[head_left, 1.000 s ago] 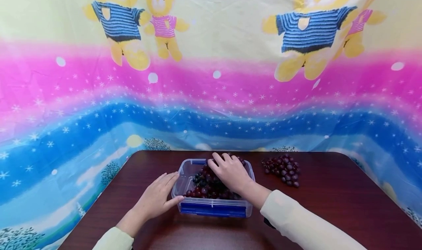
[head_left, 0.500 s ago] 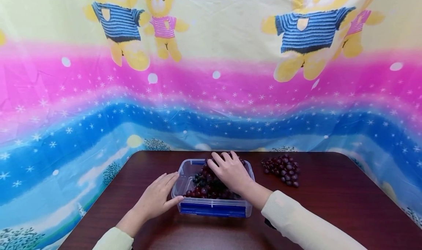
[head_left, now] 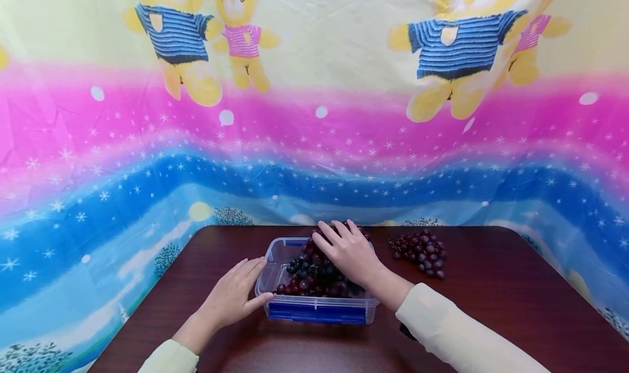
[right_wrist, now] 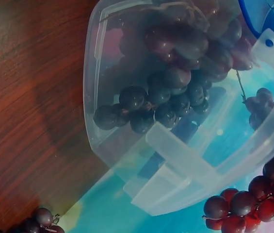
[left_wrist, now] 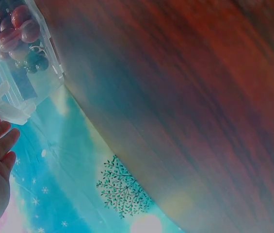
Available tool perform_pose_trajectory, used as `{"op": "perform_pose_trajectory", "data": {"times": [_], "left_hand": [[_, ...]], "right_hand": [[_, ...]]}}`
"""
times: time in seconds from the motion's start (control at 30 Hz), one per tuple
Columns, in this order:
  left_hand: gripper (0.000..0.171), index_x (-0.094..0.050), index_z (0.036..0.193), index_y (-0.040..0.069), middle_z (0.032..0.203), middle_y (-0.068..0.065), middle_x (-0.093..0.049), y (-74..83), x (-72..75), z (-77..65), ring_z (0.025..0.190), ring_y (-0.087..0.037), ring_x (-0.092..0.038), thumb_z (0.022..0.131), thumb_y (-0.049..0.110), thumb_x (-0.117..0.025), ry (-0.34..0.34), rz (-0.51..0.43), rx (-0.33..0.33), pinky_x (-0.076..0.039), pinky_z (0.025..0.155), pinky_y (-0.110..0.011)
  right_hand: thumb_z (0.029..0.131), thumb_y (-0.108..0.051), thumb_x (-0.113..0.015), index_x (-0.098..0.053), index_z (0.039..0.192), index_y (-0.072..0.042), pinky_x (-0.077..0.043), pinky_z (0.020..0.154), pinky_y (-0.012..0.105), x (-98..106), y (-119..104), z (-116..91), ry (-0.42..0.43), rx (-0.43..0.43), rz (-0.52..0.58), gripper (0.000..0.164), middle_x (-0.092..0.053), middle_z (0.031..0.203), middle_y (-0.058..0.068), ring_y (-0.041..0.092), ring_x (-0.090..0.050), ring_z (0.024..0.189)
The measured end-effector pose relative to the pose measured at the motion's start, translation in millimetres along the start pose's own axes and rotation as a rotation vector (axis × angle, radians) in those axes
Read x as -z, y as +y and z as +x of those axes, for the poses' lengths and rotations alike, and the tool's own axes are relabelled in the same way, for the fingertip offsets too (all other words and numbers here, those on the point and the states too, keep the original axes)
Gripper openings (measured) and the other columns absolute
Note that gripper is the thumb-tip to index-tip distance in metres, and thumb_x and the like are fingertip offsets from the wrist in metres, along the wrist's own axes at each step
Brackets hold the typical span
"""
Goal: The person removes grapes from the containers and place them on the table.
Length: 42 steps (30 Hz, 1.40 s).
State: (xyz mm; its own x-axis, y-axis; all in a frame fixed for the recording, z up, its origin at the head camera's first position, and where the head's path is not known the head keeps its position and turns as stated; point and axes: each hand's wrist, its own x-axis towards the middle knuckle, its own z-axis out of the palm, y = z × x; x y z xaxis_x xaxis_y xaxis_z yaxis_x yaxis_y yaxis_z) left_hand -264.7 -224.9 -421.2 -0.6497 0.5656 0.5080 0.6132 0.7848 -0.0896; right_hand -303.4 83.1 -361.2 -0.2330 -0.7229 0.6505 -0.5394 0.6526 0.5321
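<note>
A clear plastic food container [head_left: 318, 311] with blue latches stands on the table, holding dark red and black grapes [head_left: 307, 285]. My right hand [head_left: 351, 255] is over its far right part, fingers bent over a bunch of red grapes [right_wrist: 241, 206] that it grips; the hand covers much of this bunch in the head view. In the right wrist view the held grapes are outside the container's wall, by the rim. My left hand [head_left: 237, 294] touches the container's left side, with fingers extended along the rim and the thumb at the near left corner.
Another bunch of red grapes [head_left: 425, 253] lies on the dark wooden table [head_left: 472, 313], right of the container. Behind the table's far edge hangs a printed curtain [head_left: 314, 143] with bears and snowflakes.
My right hand has moved slightly up and to the right with the bunch of grapes, exposing more of the black grapes in the container. The left hand stays put.
</note>
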Motion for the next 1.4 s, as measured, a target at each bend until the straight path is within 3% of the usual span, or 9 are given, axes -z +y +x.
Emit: {"op": "perform_pose_trajectory", "data": {"times": [0.63,0.87,1.23,1.4], "left_hand": [[0.07,-0.058,0.13,-0.005,0.132,-0.016,-0.058,1.6,-3.0,0.9,0.124,-0.03,-0.052,0.092,0.054,-0.056,0.042,0.0,-0.02,-0.037,0.106,-0.047],[0.072,-0.057,0.132,-0.003,0.133,-0.016,-0.057,0.7,-2.5,1.8,0.125,-0.03,-0.052,0.092,0.057,-0.055,0.019,0.002,-0.003,-0.037,0.106,-0.048],[0.072,-0.057,0.131,-0.004,0.133,-0.017,-0.057,-0.8,-3.4,1.8,0.125,-0.031,-0.052,0.092,0.056,-0.056,0.012,-0.005,-0.004,-0.036,0.107,-0.048],[0.071,-0.056,0.133,-0.003,0.134,-0.016,-0.056,-0.6,-3.1,1.4,0.126,-0.03,-0.051,0.09,0.054,-0.06,-0.007,-0.005,0.01,-0.037,0.107,-0.047]], "right_hand": [[0.088,0.006,-0.055,-0.063,0.124,-0.012,-0.053,0.085,0.052,13,15,-1,0.063,0.015,-0.007,0.041,-0.061,0.124,0.012,0.034,-0.06,0.106],[0.084,0.005,-0.063,-0.064,0.124,-0.012,-0.053,0.086,0.052,22,26,3,0.11,0.007,-0.023,0.044,-0.062,0.123,0.012,0.034,-0.061,0.106],[0.092,0.004,-0.056,-0.065,0.126,-0.012,-0.052,0.088,0.053,34,43,3,0.124,-0.028,-0.045,0.039,-0.062,0.125,0.013,0.035,-0.061,0.108],[0.087,0.004,-0.063,-0.066,0.125,-0.012,-0.052,0.088,0.053,38,53,-1,0.141,-0.041,-0.067,0.041,-0.063,0.124,0.013,0.035,-0.062,0.107]]}}
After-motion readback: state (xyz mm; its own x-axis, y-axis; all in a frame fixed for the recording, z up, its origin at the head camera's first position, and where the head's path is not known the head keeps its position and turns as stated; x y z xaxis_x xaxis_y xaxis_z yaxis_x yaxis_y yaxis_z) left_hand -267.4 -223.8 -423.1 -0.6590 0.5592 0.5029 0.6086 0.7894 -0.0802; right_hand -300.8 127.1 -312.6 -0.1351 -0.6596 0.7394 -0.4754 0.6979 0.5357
